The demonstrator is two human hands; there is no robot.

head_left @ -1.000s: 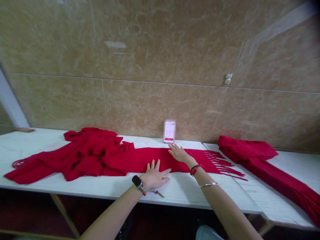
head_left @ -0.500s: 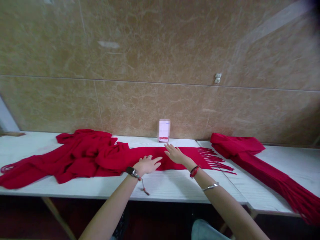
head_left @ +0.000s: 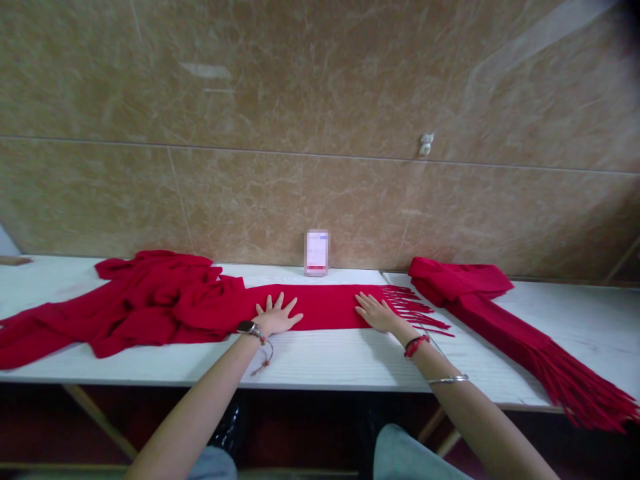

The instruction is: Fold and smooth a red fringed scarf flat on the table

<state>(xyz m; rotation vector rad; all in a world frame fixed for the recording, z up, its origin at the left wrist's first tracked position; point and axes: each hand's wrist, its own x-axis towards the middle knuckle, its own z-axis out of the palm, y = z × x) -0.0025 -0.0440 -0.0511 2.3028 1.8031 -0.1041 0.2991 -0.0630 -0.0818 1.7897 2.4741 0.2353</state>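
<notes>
A red fringed scarf [head_left: 327, 308] lies flat across the middle of the white table, its tassels pointing right. My left hand [head_left: 275, 317] rests on it with fingers spread, close to where the cloth runs into a crumpled red heap [head_left: 155, 307]. Near the fringe, my right hand [head_left: 377, 313] lies flat on the same scarf, fingers stretched out. Neither hand grips the fabric. Whether the flat scarf and the heap are one piece I cannot tell.
At the right lies a folded red scarf [head_left: 500, 327], its fringe hanging over the front edge of the white table [head_left: 320, 363]. A phone [head_left: 317, 253] with a blurred screen leans on the brown tiled wall [head_left: 280, 193]. A small white figure [head_left: 426, 144] sticks to the wall.
My hands have moved apart along the scarf: the right one slid toward the fringe, the left one spread its fingers and shifted slightly left. The camera view has also shifted a little.
</notes>
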